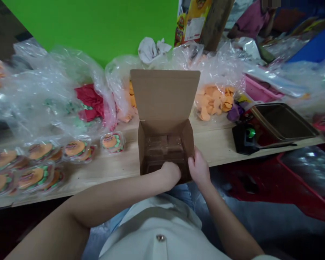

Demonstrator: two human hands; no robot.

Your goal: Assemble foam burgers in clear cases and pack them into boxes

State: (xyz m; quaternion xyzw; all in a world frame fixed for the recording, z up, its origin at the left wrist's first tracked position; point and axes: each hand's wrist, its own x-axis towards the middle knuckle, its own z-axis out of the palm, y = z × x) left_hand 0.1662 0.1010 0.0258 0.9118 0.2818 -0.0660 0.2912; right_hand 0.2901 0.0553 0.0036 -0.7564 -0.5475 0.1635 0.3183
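An open brown cardboard box (165,97) stands at the near edge of the wooden table (219,142), its lid flipped up. A clear plastic insert tray (164,146) sits inside it. My left hand (171,172) reaches into the front of the box, fingers hidden behind the near wall. My right hand (198,169) grips the box's right front corner, thumb and fingers closed on the wall.
Several wrapped burger-shaped toys (112,141) lie in rows at the left. Clear bags of orange pieces (213,101) and red pieces (90,101) line the back. A brown tray (284,124) and black device (245,139) sit right. Another person (253,18) is behind.
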